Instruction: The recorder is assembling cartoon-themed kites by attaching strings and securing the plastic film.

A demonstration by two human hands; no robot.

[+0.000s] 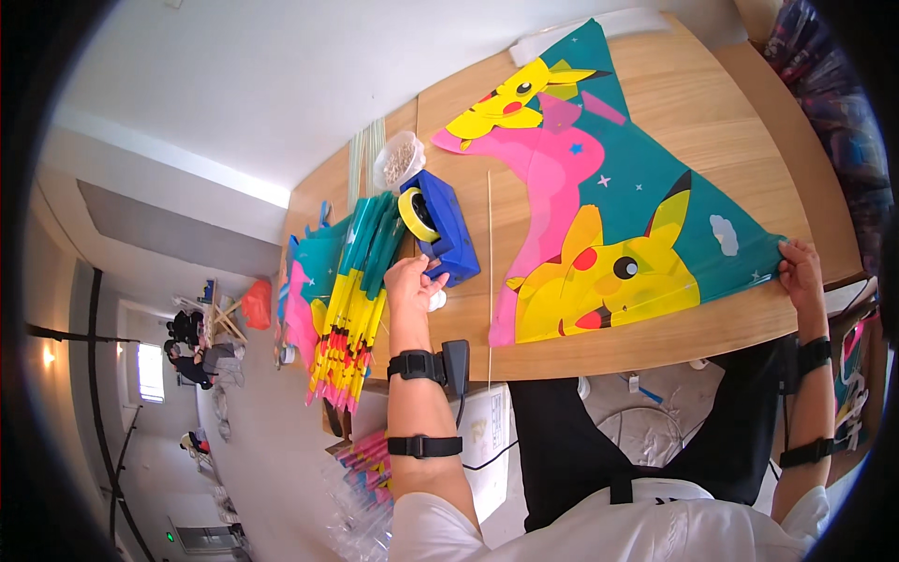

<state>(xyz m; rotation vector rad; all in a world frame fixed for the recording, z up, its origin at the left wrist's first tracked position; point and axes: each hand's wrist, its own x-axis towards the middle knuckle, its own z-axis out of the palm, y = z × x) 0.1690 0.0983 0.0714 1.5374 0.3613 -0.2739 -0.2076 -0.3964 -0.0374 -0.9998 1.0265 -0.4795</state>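
Observation:
A triangular kite sail (618, 197) in teal, pink and yellow, printed with cartoon animals, lies spread over the wooden table. My right hand (800, 272) is closed on its right-hand teal corner, at the table's near right edge. Left of the sail stands a blue tape dispenser (456, 225) with a yellow-rimmed roll of tape (418, 214). At the near end of the dispenser my left hand (412, 284) has its fingers drawn together; what they pinch is too small to make out. A thin rod (490, 253) lies between dispenser and sail, reaching over the table's front edge.
Left of the dispenser lie several folded kites (351, 304). Behind them are a clear tub (399, 159) of small parts and a bundle of pale rods (366, 155). A white box (482, 440) stands below the table. Other people (192, 361) sit far off at left.

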